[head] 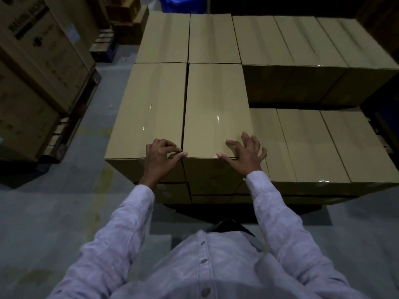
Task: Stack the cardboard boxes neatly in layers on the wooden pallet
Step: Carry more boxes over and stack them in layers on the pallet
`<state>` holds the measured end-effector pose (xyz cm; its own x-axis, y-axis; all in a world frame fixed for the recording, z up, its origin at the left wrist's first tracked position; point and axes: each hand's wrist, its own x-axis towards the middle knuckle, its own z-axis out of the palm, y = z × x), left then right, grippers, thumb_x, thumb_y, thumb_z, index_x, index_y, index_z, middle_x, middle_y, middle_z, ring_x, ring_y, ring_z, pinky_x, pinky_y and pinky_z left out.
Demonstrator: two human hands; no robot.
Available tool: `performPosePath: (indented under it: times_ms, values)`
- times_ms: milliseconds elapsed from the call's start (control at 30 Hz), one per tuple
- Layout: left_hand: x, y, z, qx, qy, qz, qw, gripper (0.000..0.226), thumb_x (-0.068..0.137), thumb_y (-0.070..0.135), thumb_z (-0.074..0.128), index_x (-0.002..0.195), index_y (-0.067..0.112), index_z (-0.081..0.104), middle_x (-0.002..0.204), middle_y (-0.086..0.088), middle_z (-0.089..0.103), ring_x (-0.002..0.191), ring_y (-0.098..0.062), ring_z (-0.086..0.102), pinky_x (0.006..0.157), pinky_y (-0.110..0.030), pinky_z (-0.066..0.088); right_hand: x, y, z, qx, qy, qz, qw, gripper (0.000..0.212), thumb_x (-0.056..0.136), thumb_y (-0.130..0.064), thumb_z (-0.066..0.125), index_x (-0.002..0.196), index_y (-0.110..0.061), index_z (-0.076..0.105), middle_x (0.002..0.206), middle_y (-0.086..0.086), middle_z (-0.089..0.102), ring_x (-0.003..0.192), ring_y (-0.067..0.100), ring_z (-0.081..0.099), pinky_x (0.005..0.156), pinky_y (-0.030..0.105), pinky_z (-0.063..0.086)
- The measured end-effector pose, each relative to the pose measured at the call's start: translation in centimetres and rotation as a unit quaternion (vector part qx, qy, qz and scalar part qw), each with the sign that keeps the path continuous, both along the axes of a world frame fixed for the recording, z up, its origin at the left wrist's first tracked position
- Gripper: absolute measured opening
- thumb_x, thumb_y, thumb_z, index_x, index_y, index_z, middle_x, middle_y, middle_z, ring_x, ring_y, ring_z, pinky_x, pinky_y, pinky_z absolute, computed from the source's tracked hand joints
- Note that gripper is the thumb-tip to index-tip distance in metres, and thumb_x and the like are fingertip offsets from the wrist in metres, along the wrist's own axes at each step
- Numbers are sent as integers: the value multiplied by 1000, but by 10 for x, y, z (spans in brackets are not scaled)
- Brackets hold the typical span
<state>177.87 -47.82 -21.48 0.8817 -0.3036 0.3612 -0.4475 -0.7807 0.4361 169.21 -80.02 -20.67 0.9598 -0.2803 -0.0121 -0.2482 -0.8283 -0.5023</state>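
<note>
A stack of plain brown taped cardboard boxes fills the middle of the head view. The nearest top box (216,108) lies lengthwise beside a matching box (149,108) on its left. My left hand (160,156) rests at the near left corner of that top box, fingers curled over the seam between the two. My right hand (246,152) sits at its near right corner with fingers spread on the top face. Neither hand grips anything. Lower boxes (313,145) form a step to the right, with a higher row (302,39) behind. The pallet under the stack is hidden in shadow.
Large printed cartons (36,67) on a pallet stand at the left, across a strip of grey concrete floor (54,212). More boxes and pallets (121,20) sit at the back left. A blue bin (179,3) is behind the stack.
</note>
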Motion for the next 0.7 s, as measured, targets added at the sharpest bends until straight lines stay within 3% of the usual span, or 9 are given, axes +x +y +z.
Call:
performPosePath:
  times_ms: [167, 333, 700]
  values:
    - [30, -17, 2, 14, 7, 7, 1000, 32, 99, 59, 66, 109, 33, 81, 117, 8, 73, 114, -13, 59, 90, -38, 38, 24, 15, 13, -14, -18, 27, 999, 77, 78, -98, 40, 140, -56, 56, 175, -7, 19, 163, 27, 7, 123, 72, 4]
    - [92, -53, 7, 15, 27, 3, 1000, 41, 105, 58, 56, 125, 27, 75, 134, 1, 69, 130, -19, 55, 107, -43, 37, 86, 9, 20, -10, -30, 48, 998, 63, 89, -88, 43, 141, -56, 55, 172, -8, 26, 162, 22, 10, 124, 69, 3]
    - [280, -115, 12, 58, 42, 71, 995, 65, 105, 66, 38, 145, 19, 60, 158, -8, 54, 152, -32, 39, 121, -50, 30, 322, 6, 46, -8, -7, 58, 998, 53, 99, -78, 44, 147, -54, 51, 170, -10, 32, 159, 17, 14, 121, 71, 4]
